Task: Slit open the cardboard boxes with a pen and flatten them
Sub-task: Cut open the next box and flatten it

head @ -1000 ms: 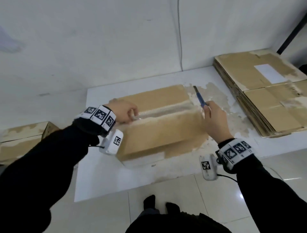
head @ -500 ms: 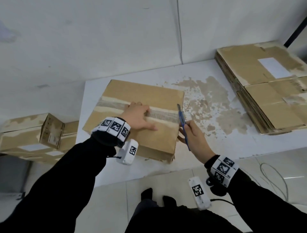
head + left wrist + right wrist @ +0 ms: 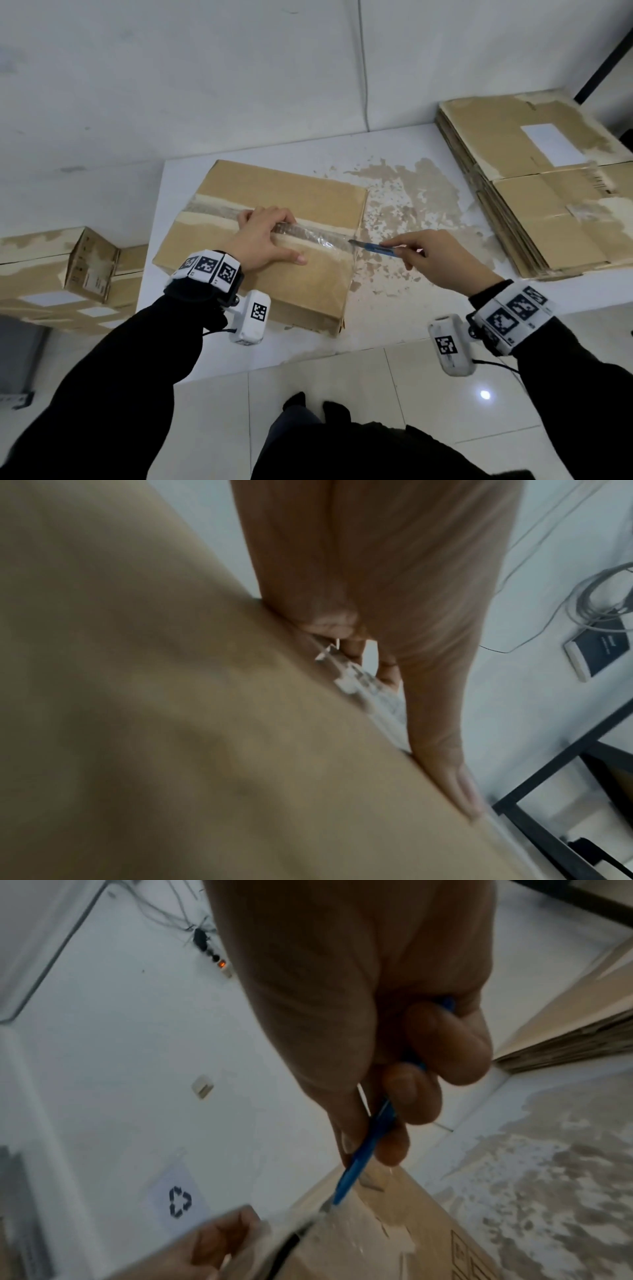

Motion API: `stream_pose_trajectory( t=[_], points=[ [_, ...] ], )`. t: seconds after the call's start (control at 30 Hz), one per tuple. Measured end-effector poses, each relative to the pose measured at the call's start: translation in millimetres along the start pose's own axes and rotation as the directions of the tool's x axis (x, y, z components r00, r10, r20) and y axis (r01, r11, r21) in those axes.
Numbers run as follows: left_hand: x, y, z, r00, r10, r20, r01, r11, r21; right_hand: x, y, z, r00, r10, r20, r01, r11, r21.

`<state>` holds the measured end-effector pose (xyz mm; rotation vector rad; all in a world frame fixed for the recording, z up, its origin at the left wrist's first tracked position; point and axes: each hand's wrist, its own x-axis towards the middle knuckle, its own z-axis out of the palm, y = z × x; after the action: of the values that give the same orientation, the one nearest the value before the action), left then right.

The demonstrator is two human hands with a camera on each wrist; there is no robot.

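A brown cardboard box (image 3: 291, 192) lies flat on the white table (image 3: 394, 308), with a clear tape seam (image 3: 318, 238) running across its top. My left hand (image 3: 263, 240) rests on top of the box over the seam, thumb stretched out flat on the cardboard (image 3: 171, 696). My right hand (image 3: 442, 260) pinches a blue pen (image 3: 375, 248) just right of the box. The pen points left, and its tip touches the tape at the box's right top edge (image 3: 411, 1231). In the right wrist view the pen (image 3: 363, 1153) runs down from the curled fingers into crinkled tape.
A thick stack of flattened cardboard (image 3: 548, 192) fills the table's right end. Several closed boxes (image 3: 68, 270) are piled off the table's left side. The tabletop between the box and the stack is scuffed brown. White tiled floor lies below the near table edge.
The box went from tipped up to lying flat under my left hand. My right hand swung the pen from upright to pointing left, bringing its tip to the tape's right end.
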<state>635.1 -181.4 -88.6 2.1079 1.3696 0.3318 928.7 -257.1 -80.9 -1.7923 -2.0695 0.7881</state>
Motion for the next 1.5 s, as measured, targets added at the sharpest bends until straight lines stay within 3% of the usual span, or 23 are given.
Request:
stream_pose_trajectory(
  t=[0.07, 0.17, 0.33, 0.43, 0.5, 0.6, 0.7, 0.77, 0.93, 1.0, 1.03, 1.1, 1.13, 1.17, 1.23, 1.27, 1.3, 1.33, 1.4, 1.43, 1.5],
  points=[
    [-1.4, 0.7, 0.1, 1.0, 0.012, -0.006, -0.012, 1.0, 0.004, 1.4, -1.7, -0.4, 0.998, -0.01, 0.063, 0.007, 0.999, 0.049],
    [-5.3, 2.9, 0.6, 0.999, 0.028, 0.029, -0.028, 1.0, 0.012, -2.5, 0.8, -12.7, 0.964, -0.019, 0.265, -0.023, 0.988, 0.155],
    [-5.5, 4.5, -0.6, 0.996, 0.068, 0.049, -0.07, 0.997, 0.039, -13.0, 1.3, -21.9, 0.933, 0.011, 0.359, -0.078, 0.982, 0.173],
    [-5.2, 9.0, -6.4, 0.998, 0.059, -0.028, -0.059, 0.998, 0.024, -29.3, -1.9, -26.0, 0.884, -0.028, 0.467, -0.059, 0.984, 0.171],
    [-2.2, 12.9, -9.6, 0.995, 0.089, -0.052, -0.083, 0.992, 0.096, -37.4, 2.2, -27.7, 0.918, 0.021, 0.396, -0.106, 0.976, 0.193],
    [-4.0, 14.7, -6.6, 0.995, 0.103, 0.003, -0.101, 0.968, 0.228, -43.7, 9.2, -24.1, 0.983, 0.144, 0.117, -0.171, 0.945, 0.278],
    [-13.0, 12.7, 4.6, 0.986, 0.162, 0.027, -0.164, 0.948, 0.274, -46.3, 9.3, -18.9, 0.977, 0.186, -0.103, -0.134, 0.914, 0.383],
    [-20.2, 15.0, 13.4, 0.981, 0.192, 0.024, -0.19, 0.935, 0.299, -44.5, 7.0, -13.5, 0.984, 0.118, -0.133, -0.066, 0.936, 0.345],
    [-18.0, 31.8, 24.8, 0.998, -0.035, 0.057, 0.018, 0.959, 0.283, -27.2, 11.1, 10.9, 1.0, -0.009, 0.014, 0.006, 0.985, 0.173],
    [-5.3, 41.2, 22.7, 0.978, -0.209, 0.011, 0.205, 0.967, 0.151, -18.2, 14.5, 14.1, 0.998, -0.038, 0.042, 0.032, 0.99, 0.136],
    [2.3, 45.5, 22.5, 0.944, -0.33, 0.002, 0.329, 0.942, 0.062, -14.4, 15.7, 12.6, 0.996, -0.07, 0.055, 0.063, 0.992, 0.11],
    [14.9, 55.3, 24.2, 0.837, -0.547, -0.001, 0.533, 0.815, -0.229, -8.8, 17.1, 6.2, 0.986, -0.145, 0.085, 0.141, 0.989, 0.051],
    [19.2, 59.9, 25.1, 0.769, -0.637, 0.045, 0.588, 0.678, -0.441, -6.7, 17.8, 3.7, 0.979, -0.181, 0.098, 0.178, 0.983, 0.032],
    [22.1, 64.5, 27.1, 0.71, -0.69, 0.141, 0.59, 0.474, -0.654, -5.3, 18.6, 2.0, 0.971, -0.212, 0.11, 0.21, 0.977, 0.022],
    [23.0, 75.8, 32.6, 0.681, -0.664, 0.307, 0.467, 0.072, -0.881, -3.4, 20.8, 2.0, 0.953, -0.279, 0.119, 0.278, 0.96, 0.028],
    [23.6, 80.5, 38.1, 0.687, -0.655, 0.316, 0.402, -0.02, -0.915, -2.9, 22.8, 2.1, 0.941, -0.315, 0.12, 0.314, 0.949, 0.034],
    [25.2, 85.3, 45.2, 0.675, -0.682, 0.282, 0.355, -0.034, -0.934, -2.2, 24.3, 1.6, 0.93, -0.343, 0.13, 0.342, 0.939, 0.034],
    [26.2, 92.3, 52.9, 0.645, -0.737, 0.204, 0.341, 0.039, -0.939, -1.6, 25.7, 0.8, 0.921, -0.361, 0.148, 0.36, 0.932, 0.033],
    [26.3, 99.8, 67.9, 0.578, -0.813, -0.074, 0.402, 0.362, -0.841, -0.2, 26.2, -0.6, 0.904, -0.386, 0.181, 0.388, 0.921, 0.029],
    [26.3, 98.9, 74.0, 0.569, -0.797, -0.203, 0.43, 0.499, -0.752, 0.2, 26.8, -1.5, 0.899, -0.404, 0.171, 0.409, 0.913, 0.008],
    [25.7, 93.8, 81.2, 0.58, -0.755, -0.304, 0.41, 0.594, -0.692, 0.3, 31.5, -6.5, 0.898, -0.432, 0.083, 0.438, 0.895, -0.08]
  ],
)
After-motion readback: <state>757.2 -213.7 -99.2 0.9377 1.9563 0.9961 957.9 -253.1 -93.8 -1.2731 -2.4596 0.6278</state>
